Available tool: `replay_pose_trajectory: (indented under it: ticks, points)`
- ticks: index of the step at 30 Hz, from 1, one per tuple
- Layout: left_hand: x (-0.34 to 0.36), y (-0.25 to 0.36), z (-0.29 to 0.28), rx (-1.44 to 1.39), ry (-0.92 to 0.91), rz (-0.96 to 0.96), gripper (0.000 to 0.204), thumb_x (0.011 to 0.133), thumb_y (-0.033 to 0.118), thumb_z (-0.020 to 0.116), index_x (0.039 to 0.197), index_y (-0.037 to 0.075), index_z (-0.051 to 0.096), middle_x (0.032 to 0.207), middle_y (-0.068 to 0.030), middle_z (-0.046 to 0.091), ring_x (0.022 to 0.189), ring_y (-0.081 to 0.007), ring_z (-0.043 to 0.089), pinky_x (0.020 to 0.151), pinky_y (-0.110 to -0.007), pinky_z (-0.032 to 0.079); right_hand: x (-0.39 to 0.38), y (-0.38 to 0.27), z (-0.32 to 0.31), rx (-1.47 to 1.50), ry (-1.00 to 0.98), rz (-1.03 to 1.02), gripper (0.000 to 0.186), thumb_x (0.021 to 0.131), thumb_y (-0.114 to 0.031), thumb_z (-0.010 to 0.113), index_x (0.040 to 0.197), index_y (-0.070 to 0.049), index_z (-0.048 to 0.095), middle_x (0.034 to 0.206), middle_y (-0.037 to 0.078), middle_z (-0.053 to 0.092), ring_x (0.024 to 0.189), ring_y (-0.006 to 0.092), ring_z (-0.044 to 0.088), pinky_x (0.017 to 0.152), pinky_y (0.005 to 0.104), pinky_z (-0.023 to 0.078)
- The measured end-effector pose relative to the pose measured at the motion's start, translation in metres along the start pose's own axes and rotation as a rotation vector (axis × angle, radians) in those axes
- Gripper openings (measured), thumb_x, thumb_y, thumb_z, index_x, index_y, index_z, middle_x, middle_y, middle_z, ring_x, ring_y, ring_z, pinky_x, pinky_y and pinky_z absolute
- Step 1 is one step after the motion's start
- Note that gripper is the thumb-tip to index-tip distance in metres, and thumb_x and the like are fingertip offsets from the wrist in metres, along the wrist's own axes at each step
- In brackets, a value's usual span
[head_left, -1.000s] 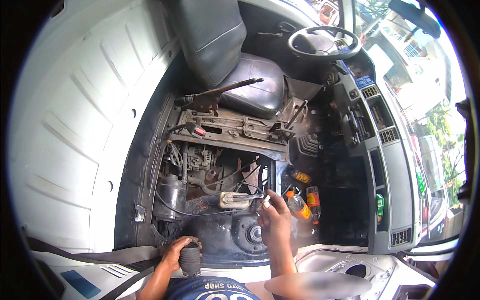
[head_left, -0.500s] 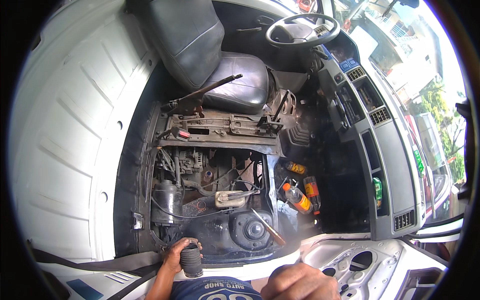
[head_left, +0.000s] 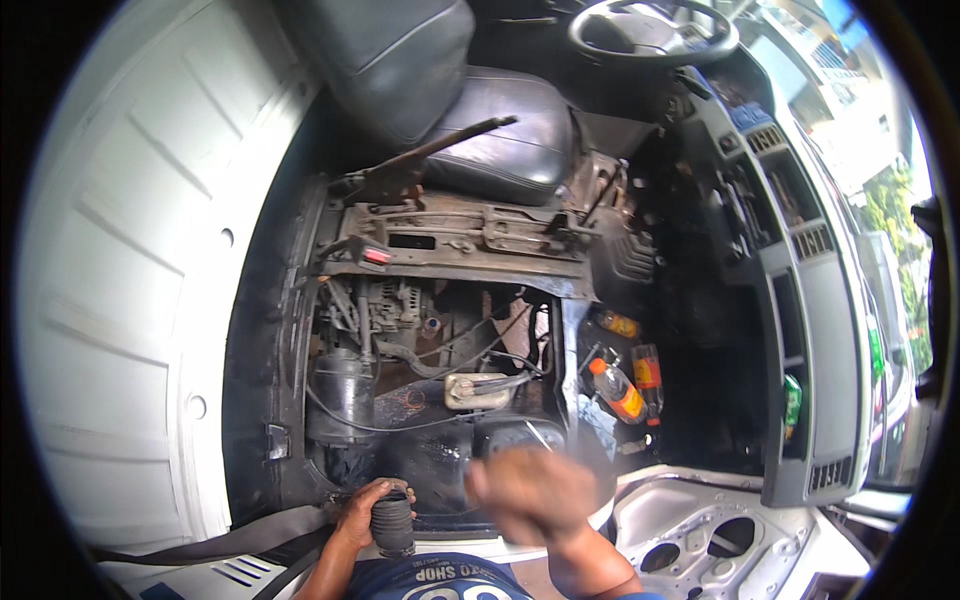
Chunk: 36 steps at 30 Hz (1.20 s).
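My left hand grips a black ribbed rubber sleeve upright near the lower edge, at the sill of the vehicle. My right hand is smeared by motion over the round raised housing in the dark bodywork; whether it holds anything is unclear. A thin pale stick shows just behind that hand. Above lie the engine bay's black cylinder, a pale reservoir with hoses, and an alternator-like part.
A seat, rusty seat rail and steering wheel are beyond. Several bottles lie in the footwell beside the bay. The dashboard runs down the right; the opened door panel is at lower right, white body wall at left.
My right hand went from above the housing down to the lower edge, then rose again, leftward. My left hand still grips the ribbed sleeve. The view has shifted slightly.
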<state>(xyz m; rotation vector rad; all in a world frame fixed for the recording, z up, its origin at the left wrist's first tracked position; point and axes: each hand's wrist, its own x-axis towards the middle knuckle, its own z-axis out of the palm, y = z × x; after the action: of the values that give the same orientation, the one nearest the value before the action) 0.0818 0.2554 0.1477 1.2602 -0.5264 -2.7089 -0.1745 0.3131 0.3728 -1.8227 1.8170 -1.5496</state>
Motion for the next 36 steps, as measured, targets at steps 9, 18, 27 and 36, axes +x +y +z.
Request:
replay_pose_trajectory:
  ticks: [9,18,27,36]
  points:
    - [0.003,0.005,0.0,-0.013,-0.013,-0.015,0.036,0.099,0.03,0.058,0.116,0.0,0.064,0.106,-0.0168,0.07,0.089,-0.0277,0.073,0.081,-0.042,0.062,-0.029,0.176,-0.008,-0.398,0.116,0.44,0.017,0.084,0.0,0.076,0.1,-0.002,0.074,0.093,0.011,0.072,0.079,0.0202,0.071,0.073,0.0318,0.054]
    - [0.007,0.006,0.001,0.009,-0.009,-0.003,0.038,0.099,0.031,0.057,0.119,-0.001,0.062,0.104,-0.0174,0.07,0.087,-0.0277,0.073,0.08,-0.041,0.062,-0.016,0.243,-0.024,-0.514,0.076,0.505,0.014,0.088,-0.006,0.07,0.101,-0.002,0.072,0.09,0.017,0.068,0.08,0.0329,0.068,0.073,0.0389,0.053]
    - [0.005,0.013,0.003,0.076,0.021,-0.019,0.041,0.098,0.032,0.058,0.122,-0.002,0.062,0.104,-0.0173,0.072,0.083,-0.0284,0.074,0.077,-0.037,0.061,-0.016,0.318,0.015,-0.625,-0.29,0.453,0.015,0.089,-0.014,0.069,0.103,-0.009,0.068,0.093,0.017,0.065,0.086,0.0418,0.066,0.075,0.0499,0.053]
    - [0.002,0.022,0.005,0.112,0.023,-0.059,0.047,0.098,0.032,0.056,0.128,-0.004,0.057,0.11,-0.0193,0.071,0.089,-0.0286,0.074,0.08,-0.037,0.06,-0.047,0.467,0.058,-1.011,-0.607,0.49,0.013,0.081,-0.007,0.061,0.079,-0.007,0.074,0.088,0.019,0.074,0.084,0.0398,0.073,0.076,0.0486,0.059]
